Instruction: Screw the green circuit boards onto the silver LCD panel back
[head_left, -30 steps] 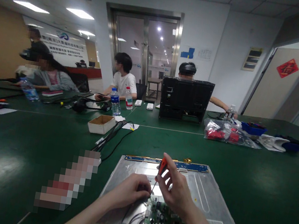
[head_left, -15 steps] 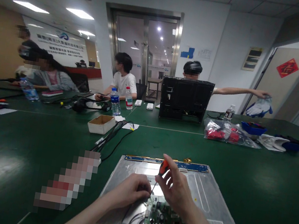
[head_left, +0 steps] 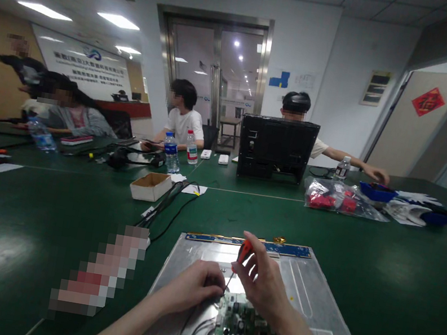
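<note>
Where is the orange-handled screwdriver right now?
In the head view, the screwdriver is in the right hand, its shaft pointing down to the green circuit board's upper left corner.

Metal panel runs off bottom edge; right hand hides part of circuit board; anything in left hand's fingertips too small to tell; black monitor hides most of person behind
</note>
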Action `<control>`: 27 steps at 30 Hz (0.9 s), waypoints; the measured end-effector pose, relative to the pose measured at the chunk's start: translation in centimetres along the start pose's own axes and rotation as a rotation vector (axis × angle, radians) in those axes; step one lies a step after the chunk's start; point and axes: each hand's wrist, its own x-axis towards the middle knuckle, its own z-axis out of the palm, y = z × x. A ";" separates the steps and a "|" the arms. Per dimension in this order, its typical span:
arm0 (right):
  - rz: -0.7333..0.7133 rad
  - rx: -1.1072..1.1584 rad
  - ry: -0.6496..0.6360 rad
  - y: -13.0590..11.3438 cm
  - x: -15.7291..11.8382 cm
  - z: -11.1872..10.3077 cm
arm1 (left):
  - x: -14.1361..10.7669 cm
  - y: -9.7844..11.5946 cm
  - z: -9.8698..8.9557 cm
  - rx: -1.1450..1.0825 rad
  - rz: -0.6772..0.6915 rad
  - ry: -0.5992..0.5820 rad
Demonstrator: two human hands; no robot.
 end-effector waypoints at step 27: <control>0.022 0.017 -0.027 0.0 0.0 0.0 | 0.1 0.0 0.0 -0.015 -0.001 -0.005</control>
